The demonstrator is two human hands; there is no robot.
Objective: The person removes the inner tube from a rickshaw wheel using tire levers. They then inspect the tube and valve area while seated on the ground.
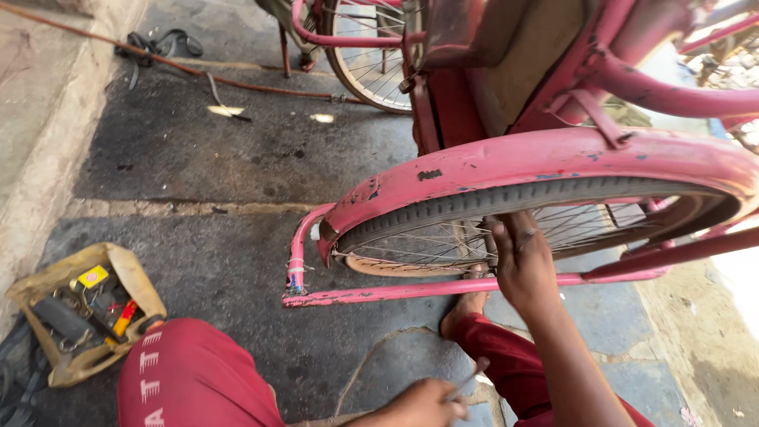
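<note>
Dark pavement. Right hand grips stiff, heavy wheel at tyre; left hand closed on thin tool.

The wheel stands at the right of the pavement, under the mudguard, with the frame bar running along below it. The right hand reaches up from the near edge and rests on the spokes, just under the tyre. The left hand sits at the near edge, in front of the wheel, gripping what seems to be a thin tool. A foot lies between the two hands, below the frame bar. The toolbox sits at the near left, beside the knee. A second wheel stands behind, at the far edge, with a hose lying to its left.
</note>
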